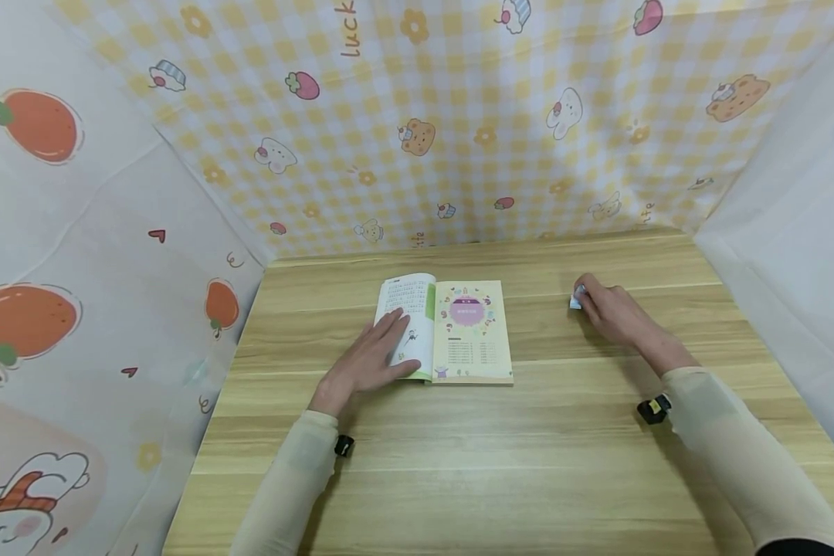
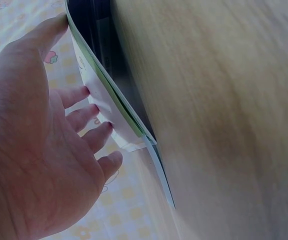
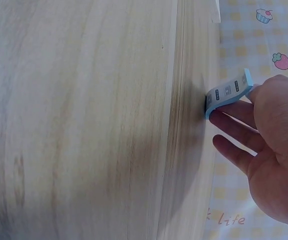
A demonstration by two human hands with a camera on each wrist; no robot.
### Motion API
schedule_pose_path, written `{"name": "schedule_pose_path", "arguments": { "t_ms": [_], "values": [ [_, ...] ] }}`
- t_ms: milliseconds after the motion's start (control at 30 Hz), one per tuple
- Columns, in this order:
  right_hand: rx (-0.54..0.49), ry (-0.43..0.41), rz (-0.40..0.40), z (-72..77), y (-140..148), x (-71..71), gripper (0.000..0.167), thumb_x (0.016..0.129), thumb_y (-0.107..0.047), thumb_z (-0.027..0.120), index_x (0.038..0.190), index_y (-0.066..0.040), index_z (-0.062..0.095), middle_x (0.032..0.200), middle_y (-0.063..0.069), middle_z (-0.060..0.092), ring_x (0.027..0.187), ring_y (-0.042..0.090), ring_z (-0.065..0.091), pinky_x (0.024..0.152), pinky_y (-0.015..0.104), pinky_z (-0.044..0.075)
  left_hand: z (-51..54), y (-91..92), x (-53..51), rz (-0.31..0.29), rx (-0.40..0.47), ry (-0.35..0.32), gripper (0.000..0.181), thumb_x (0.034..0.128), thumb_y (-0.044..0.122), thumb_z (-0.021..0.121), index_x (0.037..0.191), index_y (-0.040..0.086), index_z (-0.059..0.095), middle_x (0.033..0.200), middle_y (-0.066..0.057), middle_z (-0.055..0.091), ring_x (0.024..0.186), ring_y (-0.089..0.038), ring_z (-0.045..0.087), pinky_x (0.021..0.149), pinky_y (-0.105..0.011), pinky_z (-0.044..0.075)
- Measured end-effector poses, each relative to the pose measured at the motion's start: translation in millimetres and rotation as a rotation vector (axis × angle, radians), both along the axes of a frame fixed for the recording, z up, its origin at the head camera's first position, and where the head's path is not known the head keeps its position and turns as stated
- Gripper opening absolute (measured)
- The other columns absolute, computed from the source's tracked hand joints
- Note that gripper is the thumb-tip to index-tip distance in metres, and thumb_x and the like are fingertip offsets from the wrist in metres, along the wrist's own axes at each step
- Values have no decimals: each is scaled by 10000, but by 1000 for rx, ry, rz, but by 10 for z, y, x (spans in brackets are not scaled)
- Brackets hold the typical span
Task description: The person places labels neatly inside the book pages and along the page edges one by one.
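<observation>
An open book (image 1: pixel 469 340) lies on the wooden table, its right page cream with a round purple design and lines of print. My left hand (image 1: pixel 371 359) rests spread on the white left page, thumb near the lower edge; in the left wrist view that hand (image 2: pixel 49 135) has its fingertips against the page (image 2: pixel 106 105). To the right of the book, my right hand (image 1: pixel 611 309) pinches a small light-blue printed strip (image 1: pixel 575 300) at the tabletop. Seen from the right wrist, the strip (image 3: pixel 228 92) is bent, with dark printing on its face.
The wooden table (image 1: pixel 459 479) reaches back to a yellow checked cloth (image 1: pixel 361 116) hung behind it. White cloth stands at both sides, with fruit prints on the left one (image 1: pixel 125 193). Each wrist carries a small black camera, such as the one on the right (image 1: pixel 653 409).
</observation>
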State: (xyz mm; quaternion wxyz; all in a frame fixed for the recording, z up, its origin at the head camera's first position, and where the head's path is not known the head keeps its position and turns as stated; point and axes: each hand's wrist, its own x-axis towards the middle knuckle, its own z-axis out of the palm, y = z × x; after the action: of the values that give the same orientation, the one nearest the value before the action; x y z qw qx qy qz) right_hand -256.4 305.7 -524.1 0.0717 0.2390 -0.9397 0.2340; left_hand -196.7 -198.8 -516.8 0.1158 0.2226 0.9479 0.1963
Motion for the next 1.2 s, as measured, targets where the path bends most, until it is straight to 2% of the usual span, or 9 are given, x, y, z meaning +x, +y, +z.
{"name": "schedule_pose_path", "arguments": {
  "t_ms": [167, 400, 500, 733, 933, 1200],
  "values": [
    [-4, -10, -18, 1, -7, -1, 77, 1190, -81, 519, 1247, -45, 555, 928, 142, 724, 713, 218, 632, 672, 424, 542, 23, 9, 3, 0, -12, -3, 1013, 1081, 695, 602, 1823, 138, 195, 1934, -73, 104, 1805, -315, 132, 1478, -583, 141],
    [-2, -18, -9, 24, -13, -6, 77, 1198, -85, 492, 1242, -38, 535, 834, 63, 640, 632, 158, 494, 607, 293, 413, 12, 15, 1, 3, -11, -8, 1020, 1079, 703, 599, 1825, 143, 186, 1934, -65, 105, 1806, -306, 130, 1480, -578, 131],
    [1, -26, -13, 35, -18, -5, 78, 1202, -95, 484, 1244, -41, 521, 839, 56, 624, 638, 155, 486, 610, 292, 408, 9, 16, -2, 3, -11, -8, 1021, 1079, 704, 598, 1825, 144, 183, 1934, -67, 105, 1806, -303, 128, 1481, -577, 131],
    [4, -42, -20, 38, -20, 11, 75, 1200, -95, 493, 1235, -43, 534, 862, 70, 646, 651, 162, 497, 624, 298, 418, 14, 16, 0, 1, -9, -7, 1020, 1080, 697, 601, 1824, 138, 184, 1934, -72, 104, 1806, -306, 130, 1479, -583, 131],
    [13, -133, -11, 57, -8, 52, 162, 1203, -155, 534, 1248, -34, 632, 924, 71, 706, 677, 156, 501, 650, 280, 423, 22, 19, -1, 2, -12, -9, 1012, 1086, 695, 595, 1824, 134, 188, 1933, -79, 102, 1804, -314, 134, 1477, -592, 134],
    [26, -174, -11, 49, -8, 66, 204, 1132, -152, 685, 1243, 5, 754, 1098, 178, 831, 799, 185, 661, 744, 358, 569, 24, 22, 1, 3, -14, -12, 1015, 1085, 697, 597, 1824, 137, 185, 1933, -76, 101, 1805, -308, 131, 1476, -595, 136]
  ]
}}
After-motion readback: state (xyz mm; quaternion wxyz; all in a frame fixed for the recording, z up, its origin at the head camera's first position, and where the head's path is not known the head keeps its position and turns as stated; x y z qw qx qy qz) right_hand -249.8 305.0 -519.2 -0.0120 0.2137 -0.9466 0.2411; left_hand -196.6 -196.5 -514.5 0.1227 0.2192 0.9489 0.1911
